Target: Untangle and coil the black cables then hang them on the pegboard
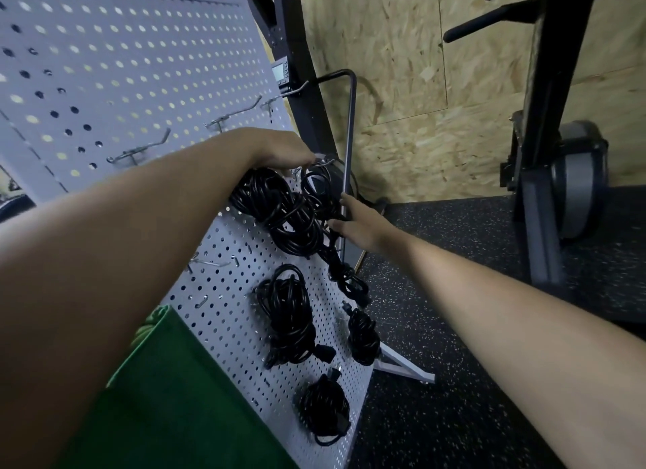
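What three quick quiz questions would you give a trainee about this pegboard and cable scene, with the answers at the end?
1. True or false: the pegboard has no cables hanging on it yet.
2. Which hand is at the top of the large cable bundle? A. the left hand B. the right hand C. neither hand
3. What colour is the fabric at the lower left of the view?

Key: 1 false, since several black coils already hang on it. 2 A. 3 green.
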`<state>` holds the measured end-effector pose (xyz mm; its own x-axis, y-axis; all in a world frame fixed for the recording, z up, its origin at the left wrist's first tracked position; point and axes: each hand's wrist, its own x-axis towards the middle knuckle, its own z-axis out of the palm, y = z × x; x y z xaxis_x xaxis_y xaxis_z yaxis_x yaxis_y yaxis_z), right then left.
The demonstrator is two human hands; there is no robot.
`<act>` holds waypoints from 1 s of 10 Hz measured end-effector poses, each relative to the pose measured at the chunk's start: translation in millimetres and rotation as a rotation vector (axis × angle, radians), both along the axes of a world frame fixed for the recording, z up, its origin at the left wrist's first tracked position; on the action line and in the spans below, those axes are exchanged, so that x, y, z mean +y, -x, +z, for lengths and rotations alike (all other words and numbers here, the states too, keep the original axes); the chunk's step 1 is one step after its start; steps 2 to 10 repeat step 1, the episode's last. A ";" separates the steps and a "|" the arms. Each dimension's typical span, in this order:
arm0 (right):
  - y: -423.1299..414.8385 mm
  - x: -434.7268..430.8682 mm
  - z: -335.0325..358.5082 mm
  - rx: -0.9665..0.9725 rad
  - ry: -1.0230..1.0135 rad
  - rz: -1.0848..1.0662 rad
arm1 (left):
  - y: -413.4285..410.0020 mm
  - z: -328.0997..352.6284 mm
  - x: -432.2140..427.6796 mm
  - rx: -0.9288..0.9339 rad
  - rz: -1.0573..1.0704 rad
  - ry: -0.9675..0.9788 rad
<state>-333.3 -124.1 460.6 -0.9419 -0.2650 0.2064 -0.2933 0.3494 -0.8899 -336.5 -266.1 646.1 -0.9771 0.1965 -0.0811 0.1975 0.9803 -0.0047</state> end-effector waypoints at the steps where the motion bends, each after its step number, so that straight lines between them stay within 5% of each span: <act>1: -16.8 13.1 -3.7 0.046 -0.010 -0.024 | -8.4 3.9 5.1 0.102 -0.108 0.041; 10: -16.8 13.1 -3.7 0.046 -0.010 -0.024 | -8.4 3.9 5.1 0.102 -0.108 0.041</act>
